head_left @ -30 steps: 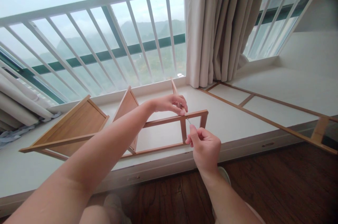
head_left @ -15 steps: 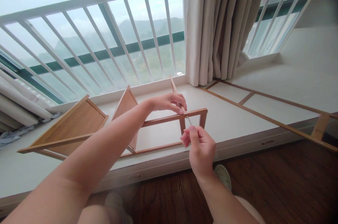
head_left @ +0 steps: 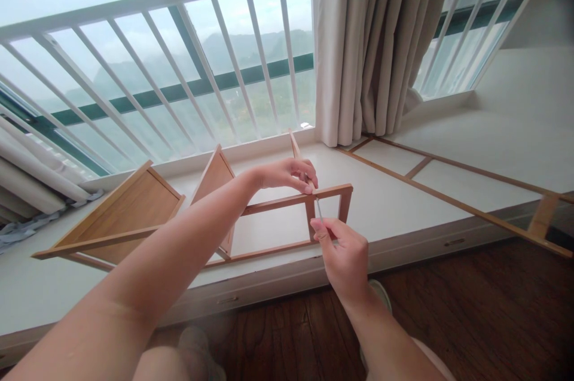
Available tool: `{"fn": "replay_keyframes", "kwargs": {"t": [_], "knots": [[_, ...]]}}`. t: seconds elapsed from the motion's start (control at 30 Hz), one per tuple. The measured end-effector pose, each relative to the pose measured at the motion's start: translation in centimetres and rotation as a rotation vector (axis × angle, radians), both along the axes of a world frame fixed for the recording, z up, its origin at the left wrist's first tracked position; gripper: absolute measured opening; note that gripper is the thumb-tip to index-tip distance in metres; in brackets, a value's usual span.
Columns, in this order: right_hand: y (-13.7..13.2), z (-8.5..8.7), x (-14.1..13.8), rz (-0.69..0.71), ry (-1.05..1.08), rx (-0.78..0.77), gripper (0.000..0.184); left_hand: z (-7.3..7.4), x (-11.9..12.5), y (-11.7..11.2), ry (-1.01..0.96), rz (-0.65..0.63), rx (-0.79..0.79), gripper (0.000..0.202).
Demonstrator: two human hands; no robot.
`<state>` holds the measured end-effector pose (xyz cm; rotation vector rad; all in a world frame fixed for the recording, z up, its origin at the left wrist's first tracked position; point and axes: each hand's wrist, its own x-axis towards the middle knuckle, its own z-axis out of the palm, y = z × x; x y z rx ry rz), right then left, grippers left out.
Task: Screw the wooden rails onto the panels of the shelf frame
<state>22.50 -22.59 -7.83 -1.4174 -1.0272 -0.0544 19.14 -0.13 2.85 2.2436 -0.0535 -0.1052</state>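
A light wooden shelf frame (head_left: pixel 278 204) with two slanted panels lies on its side on the white window ledge (head_left: pixel 394 201). My left hand (head_left: pixel 289 175) is closed on the frame's upper rail, next to the joint with a short upright. My right hand (head_left: pixel 343 252) is closed in a pinch on a thin metal tool (head_left: pixel 319 209), probably a hex key. The tool's tip points up into that joint, just below my left fingertips.
A second flat wooden frame (head_left: pixel 452 189) lies on the ledge to the right, overhanging its edge. A beige curtain (head_left: pixel 381 40) hangs behind it. White window railing (head_left: pixel 179 70) runs along the back. Dark wood floor (head_left: pixel 470 315) and a shoe are below.
My right hand has turned the thin tool at the joint and shifted slightly down and left. My left hand has stayed on the rail. The view has barely moved.
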Motion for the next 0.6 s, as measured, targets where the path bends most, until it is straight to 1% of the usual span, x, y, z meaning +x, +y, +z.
{"fn": "replay_keyframes", "kwargs": {"t": [0.17,0.4,0.6], "knots": [[-0.12,-0.21,0.11,-0.013,-0.009,-0.011,0.017,-0.03,-0.05,0.05,0.003,-0.001,0.001,0.035],[-0.2,0.09,0.18,-0.011,-0.026,-0.032,0.025,-0.03,-0.04,0.03,0.012,0.0,-0.006,0.035],[-0.13,-0.17,0.25,0.034,0.047,-0.076,0.027,0.05,-0.09,0.06,0.004,-0.018,0.016,0.033]]}}
